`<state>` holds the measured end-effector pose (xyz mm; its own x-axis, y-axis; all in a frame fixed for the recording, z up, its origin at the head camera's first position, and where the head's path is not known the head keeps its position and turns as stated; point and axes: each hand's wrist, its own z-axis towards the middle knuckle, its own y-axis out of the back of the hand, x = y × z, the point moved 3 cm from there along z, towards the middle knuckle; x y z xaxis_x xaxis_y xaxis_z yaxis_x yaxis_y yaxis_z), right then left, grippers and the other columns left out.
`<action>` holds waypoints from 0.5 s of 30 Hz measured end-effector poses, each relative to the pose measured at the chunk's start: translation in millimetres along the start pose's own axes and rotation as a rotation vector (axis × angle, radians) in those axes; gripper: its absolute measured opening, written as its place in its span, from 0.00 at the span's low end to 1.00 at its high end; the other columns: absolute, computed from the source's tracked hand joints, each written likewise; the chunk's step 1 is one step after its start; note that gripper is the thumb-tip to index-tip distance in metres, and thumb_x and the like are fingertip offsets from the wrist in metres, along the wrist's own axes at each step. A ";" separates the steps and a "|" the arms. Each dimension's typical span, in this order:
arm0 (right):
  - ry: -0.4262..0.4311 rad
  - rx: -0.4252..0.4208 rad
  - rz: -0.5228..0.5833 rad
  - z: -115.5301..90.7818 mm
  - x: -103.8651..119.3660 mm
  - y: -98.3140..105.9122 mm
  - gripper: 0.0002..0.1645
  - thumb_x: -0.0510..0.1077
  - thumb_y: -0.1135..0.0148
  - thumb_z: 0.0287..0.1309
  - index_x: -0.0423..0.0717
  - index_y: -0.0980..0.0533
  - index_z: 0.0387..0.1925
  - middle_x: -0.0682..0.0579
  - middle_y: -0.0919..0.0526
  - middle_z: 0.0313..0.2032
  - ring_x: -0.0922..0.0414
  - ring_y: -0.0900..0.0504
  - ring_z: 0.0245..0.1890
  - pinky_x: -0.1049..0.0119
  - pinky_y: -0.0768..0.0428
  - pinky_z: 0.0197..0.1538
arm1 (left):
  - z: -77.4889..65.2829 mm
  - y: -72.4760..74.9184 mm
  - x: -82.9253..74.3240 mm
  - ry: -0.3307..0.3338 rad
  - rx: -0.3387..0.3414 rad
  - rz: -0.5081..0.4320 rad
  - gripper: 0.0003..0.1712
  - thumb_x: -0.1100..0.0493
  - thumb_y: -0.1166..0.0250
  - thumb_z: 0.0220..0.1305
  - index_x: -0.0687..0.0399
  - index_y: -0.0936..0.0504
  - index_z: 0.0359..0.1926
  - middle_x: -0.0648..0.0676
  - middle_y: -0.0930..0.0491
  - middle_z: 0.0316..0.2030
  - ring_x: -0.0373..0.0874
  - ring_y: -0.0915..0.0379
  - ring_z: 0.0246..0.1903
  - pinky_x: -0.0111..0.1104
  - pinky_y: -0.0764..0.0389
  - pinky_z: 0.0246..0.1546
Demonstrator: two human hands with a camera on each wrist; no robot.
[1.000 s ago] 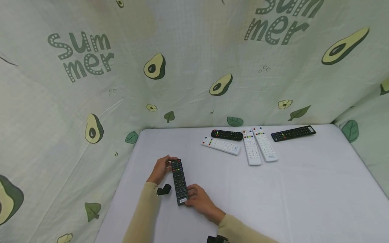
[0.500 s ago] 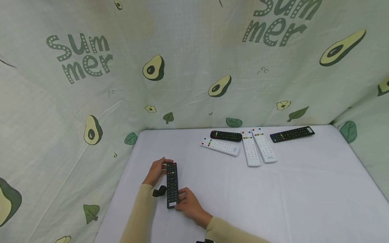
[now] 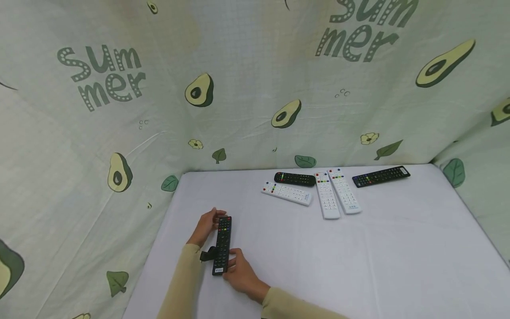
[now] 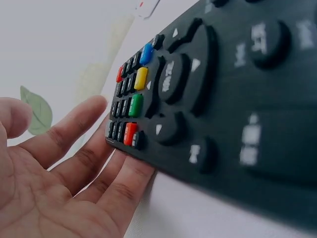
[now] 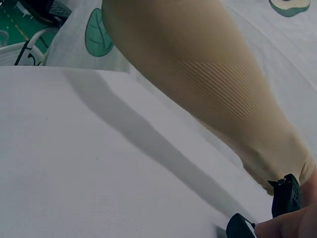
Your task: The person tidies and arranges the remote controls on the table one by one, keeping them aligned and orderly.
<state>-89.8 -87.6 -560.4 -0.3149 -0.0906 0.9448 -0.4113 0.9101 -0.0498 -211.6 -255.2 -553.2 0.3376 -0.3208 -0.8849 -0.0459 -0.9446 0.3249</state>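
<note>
A long black remote control [image 3: 223, 239] lies at the left of the white table, its red button end pointing away. My right hand [image 3: 241, 274] holds the near end between thumb and fingers. In the right wrist view, the thumb [image 5: 285, 227] presses on the remote's dark end [image 5: 240, 228]. My left hand [image 3: 205, 227] is at the far end; its fairly straight fingers [image 4: 81, 161] touch the edge beside the coloured buttons, the thumb apart from it. The black left wrist camera [image 3: 209, 254] overlaps the remote's left edge in the head view.
At the back of the table [image 3: 318, 266] lie a black remote [image 3: 295, 179], a white remote [image 3: 287, 193], two more white remotes side by side, and another black remote [image 3: 381, 176] further right. A printed curtain [image 3: 247, 57] hangs behind.
Both hands have moved left and slightly nearer with the remote. It has turned so its near end now points a little to the left. The remotes at the back stay put.
</note>
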 end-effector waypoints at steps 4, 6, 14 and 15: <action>0.010 0.023 -0.011 -0.6 1.1 -0.3 0.43 0.27 0.34 0.57 0.34 0.39 0.73 0.48 0.20 0.45 0.52 0.16 0.43 0.52 0.16 0.47 | 1.5 -1.4 -1.3 -0.026 -0.022 0.049 0.33 0.48 0.63 0.88 0.65 0.17 0.61 0.61 0.16 0.53 0.46 0.22 0.47 0.29 0.21 0.44; 0.022 0.035 -0.022 -1.7 2.3 0.0 0.45 0.27 0.34 0.56 0.33 0.41 0.74 0.47 0.20 0.46 0.51 0.16 0.45 0.50 0.15 0.49 | 2.3 -2.3 -1.7 -0.038 -0.028 0.069 0.33 0.49 0.63 0.87 0.65 0.17 0.61 0.61 0.16 0.52 0.46 0.23 0.47 0.29 0.22 0.45; 0.043 0.070 -0.072 -6.4 5.2 1.8 0.49 0.31 0.33 0.57 0.29 0.44 0.76 0.44 0.22 0.52 0.46 0.17 0.54 0.43 0.18 0.60 | 2.1 -4.7 -3.8 -0.080 -0.016 0.111 0.33 0.48 0.63 0.88 0.64 0.17 0.61 0.62 0.16 0.55 0.50 0.23 0.53 0.37 0.23 0.55; 0.042 0.069 -0.074 -6.7 5.0 2.2 0.49 0.31 0.33 0.57 0.28 0.44 0.76 0.44 0.22 0.53 0.45 0.18 0.54 0.42 0.19 0.60 | 1.6 -5.1 -4.3 -0.086 -0.016 0.115 0.32 0.48 0.63 0.88 0.65 0.17 0.61 0.62 0.17 0.55 0.51 0.23 0.53 0.38 0.22 0.56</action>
<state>-86.5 -83.4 -553.7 -0.2461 -0.1380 0.9594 -0.4906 0.8714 -0.0005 -214.4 -249.1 -551.6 0.2491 -0.4319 -0.8668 -0.0643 -0.9005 0.4302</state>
